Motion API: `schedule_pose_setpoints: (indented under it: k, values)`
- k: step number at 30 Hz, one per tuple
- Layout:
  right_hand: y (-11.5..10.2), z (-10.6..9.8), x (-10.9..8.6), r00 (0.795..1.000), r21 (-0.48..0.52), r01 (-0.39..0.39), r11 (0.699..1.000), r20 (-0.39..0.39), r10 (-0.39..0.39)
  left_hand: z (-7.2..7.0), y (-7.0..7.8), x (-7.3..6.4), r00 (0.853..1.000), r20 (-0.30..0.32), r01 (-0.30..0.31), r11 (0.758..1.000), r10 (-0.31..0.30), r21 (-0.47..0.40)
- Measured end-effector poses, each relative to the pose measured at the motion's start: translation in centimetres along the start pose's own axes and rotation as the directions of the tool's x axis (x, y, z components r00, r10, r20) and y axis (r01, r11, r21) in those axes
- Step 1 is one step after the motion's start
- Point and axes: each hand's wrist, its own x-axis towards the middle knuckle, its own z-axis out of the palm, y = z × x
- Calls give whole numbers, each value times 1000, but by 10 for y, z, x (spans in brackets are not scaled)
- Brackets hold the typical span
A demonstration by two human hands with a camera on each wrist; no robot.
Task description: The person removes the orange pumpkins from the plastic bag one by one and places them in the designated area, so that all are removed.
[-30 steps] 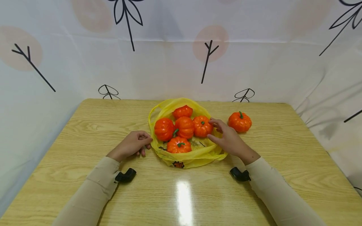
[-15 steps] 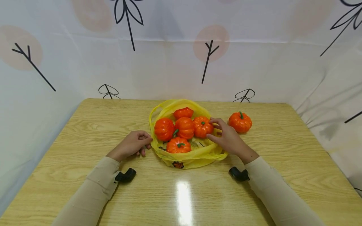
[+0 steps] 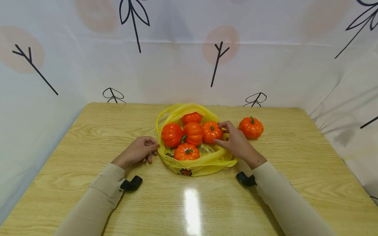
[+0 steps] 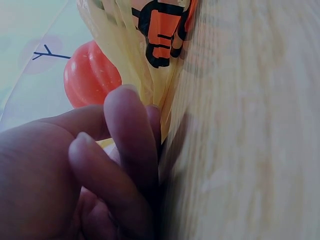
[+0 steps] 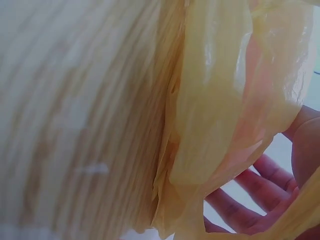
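Observation:
A yellow plastic bag (image 3: 203, 165) lies with its mouth spread wide, several small orange pumpkins inside. At its left rim my left hand (image 3: 138, 150) pinches the thin plastic between thumb and finger; in the left wrist view, the bag's film (image 4: 142, 75) reaches those fingertips. My right hand (image 3: 237, 141) reaches over the right rim and holds the rightmost pumpkin (image 3: 211, 132), thumb on its near side and fingers curved at its far right. The right wrist view shows curled fingers (image 5: 262, 192) behind the bag's side (image 5: 215, 95), which hides much of the pumpkin.
Another orange pumpkin (image 3: 251, 127) with a green stem sits on the wooden table (image 3: 159, 209), right of the bag. Black curved pieces (image 3: 132, 183) stick out by both cuffs. A printed white cloth (image 3: 177, 72) hangs behind the table's far edge.
My right hand has shifted slightly left, its thumb further onto the rightmost pumpkin in the bag. The bag's far rim has sunk a little. My left hand stays put.

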Motion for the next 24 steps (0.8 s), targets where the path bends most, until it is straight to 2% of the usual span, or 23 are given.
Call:
schedule_pose_setpoints:
  k: [7,17,24]
  values:
    - [-2,-1,-1,1000,5,-8,1000,12,8,0,0,0,1000,-2,2,1000,-2,4]
    - [0,-1,-3,999,-81,43,996,-7,-43,0,3,0,1000,-4,10,1000,-10,-7]
    - [0,-1,-3,999,-85,32,996,2,-32,1,2,-1,1000,-9,19,1000,-19,-9]
